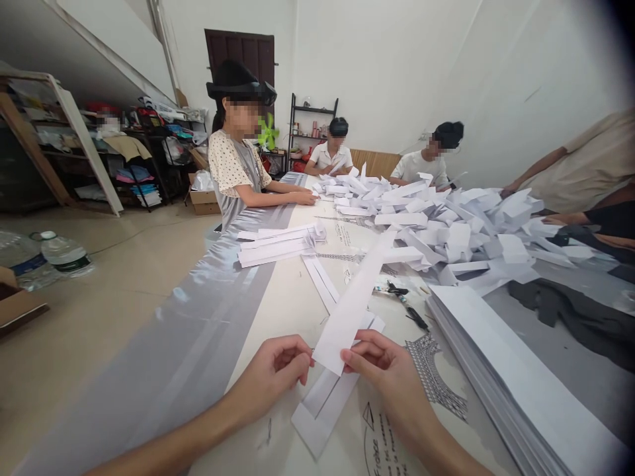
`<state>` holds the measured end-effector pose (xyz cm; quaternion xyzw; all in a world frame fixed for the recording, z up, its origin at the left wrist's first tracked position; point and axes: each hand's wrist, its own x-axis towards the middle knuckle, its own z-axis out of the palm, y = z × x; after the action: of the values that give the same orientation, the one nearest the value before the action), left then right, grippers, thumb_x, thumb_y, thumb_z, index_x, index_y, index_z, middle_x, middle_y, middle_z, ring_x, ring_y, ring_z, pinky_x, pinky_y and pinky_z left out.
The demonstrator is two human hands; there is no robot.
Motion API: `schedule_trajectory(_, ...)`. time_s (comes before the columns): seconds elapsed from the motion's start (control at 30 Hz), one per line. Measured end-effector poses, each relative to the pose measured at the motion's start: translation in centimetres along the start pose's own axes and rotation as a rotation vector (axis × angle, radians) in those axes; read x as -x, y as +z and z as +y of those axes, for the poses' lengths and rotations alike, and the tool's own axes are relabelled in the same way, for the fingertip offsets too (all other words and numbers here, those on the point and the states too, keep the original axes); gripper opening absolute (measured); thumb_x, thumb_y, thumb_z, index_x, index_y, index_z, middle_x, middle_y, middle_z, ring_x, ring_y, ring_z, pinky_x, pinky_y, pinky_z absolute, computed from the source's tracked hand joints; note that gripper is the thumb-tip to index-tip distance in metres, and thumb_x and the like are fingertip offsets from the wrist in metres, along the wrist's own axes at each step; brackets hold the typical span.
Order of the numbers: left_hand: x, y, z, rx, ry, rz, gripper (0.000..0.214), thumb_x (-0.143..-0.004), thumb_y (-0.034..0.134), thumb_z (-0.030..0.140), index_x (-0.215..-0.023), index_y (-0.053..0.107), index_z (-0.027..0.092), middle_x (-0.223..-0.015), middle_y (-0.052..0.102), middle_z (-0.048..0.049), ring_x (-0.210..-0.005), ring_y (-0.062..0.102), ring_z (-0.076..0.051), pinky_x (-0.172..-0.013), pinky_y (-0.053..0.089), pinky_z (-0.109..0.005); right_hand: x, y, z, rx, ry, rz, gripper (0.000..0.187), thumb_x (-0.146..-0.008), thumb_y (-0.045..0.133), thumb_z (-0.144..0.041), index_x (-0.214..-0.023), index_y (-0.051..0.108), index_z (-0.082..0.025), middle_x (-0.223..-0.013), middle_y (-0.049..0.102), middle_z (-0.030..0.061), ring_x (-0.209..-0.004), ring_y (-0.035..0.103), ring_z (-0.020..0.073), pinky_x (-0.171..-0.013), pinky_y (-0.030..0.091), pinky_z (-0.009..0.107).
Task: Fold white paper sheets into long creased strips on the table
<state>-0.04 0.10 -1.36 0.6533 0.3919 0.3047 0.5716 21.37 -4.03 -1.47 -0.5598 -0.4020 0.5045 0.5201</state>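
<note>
My left hand (272, 373) and my right hand (384, 370) both pinch the near end of a long white paper strip (354, 297) that slants up and away over the table (278, 297). Their fingers are curled closed on its lower corners. Under the strip lies a folded white paper piece (322, 406) flat on the table. Another folded strip (320, 281) lies just beyond it.
A thick stack of white sheets (501, 370) sits at my right. A big heap of folded papers (446, 218) covers the far table, with a small neat pile (278, 244) at left. Scissors (404, 301) lie nearby. Several people sit around the table. Water bottles (64, 254) stand on the floor at left.
</note>
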Motion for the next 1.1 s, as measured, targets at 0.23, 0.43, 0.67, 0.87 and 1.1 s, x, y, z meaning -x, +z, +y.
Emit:
schedule_trajectory(0.23,0.16,0.12,0.37,-0.046,0.007,0.000,0.038,-0.096,0.059,0.048,-0.073,0.060,0.017,-0.068,0.056,0.0009,-0.065,0.047,-0.013,-0.063,0.036,-0.026,0.22,0.05,-0.05,0.002,0.013,-0.010,0.041,-0.070,0.090,-0.044,-0.097,0.069,-0.019,-0.071,0.073,-0.0005,-0.072,0.068,0.0207,-0.084,0.051,0.036)
schedule_trajectory(0.43,0.02,-0.17,0.13,-0.025,0.005,-0.006,0.032,-0.095,0.063,0.046,-0.083,0.068,0.017,-0.072,0.060,0.0002,-0.069,0.051,-0.014,-0.067,0.039,-0.026,-0.19,-0.25,0.11,-0.005,-0.005,-0.006,0.042,-0.070,0.090,-0.043,-0.097,0.068,-0.020,-0.070,0.073,-0.0007,-0.072,0.068,0.0208,-0.083,0.052,0.036)
schedule_trajectory(0.67,-0.10,-0.11,0.28,0.020,0.020,0.014,0.028,-0.091,0.068,0.044,-0.084,0.068,0.017,-0.072,0.063,0.0001,-0.065,0.050,-0.013,-0.065,0.040,-0.026,0.16,0.11,-0.27,-0.005,-0.005,-0.040,0.040,-0.069,0.090,-0.043,-0.094,0.069,-0.020,-0.069,0.074,0.0000,-0.069,0.068,0.0200,-0.078,0.054,0.034)
schedule_trajectory(0.87,-0.10,-0.05,-0.03,0.026,-0.013,0.005,0.031,-0.090,0.068,0.047,-0.081,0.067,0.017,-0.071,0.063,0.0002,-0.063,0.050,-0.013,-0.061,0.039,-0.025,0.15,0.29,-0.37,0.007,0.004,-0.039,0.042,-0.068,0.090,-0.045,-0.094,0.068,-0.020,-0.069,0.073,0.0002,-0.070,0.069,0.0224,-0.078,0.055,0.036)
schedule_trajectory(1.1,0.03,-0.09,-0.03,-0.005,-0.034,0.015,0.034,-0.091,0.067,0.048,-0.079,0.065,0.016,-0.067,0.061,0.0001,-0.062,0.049,-0.013,-0.059,0.037,-0.025,0.19,0.08,-0.21,0.002,0.005,-0.045,0.043,-0.068,0.091,-0.043,-0.095,0.069,-0.019,-0.070,0.075,0.0014,-0.069,0.069,0.0211,-0.078,0.054,0.035)
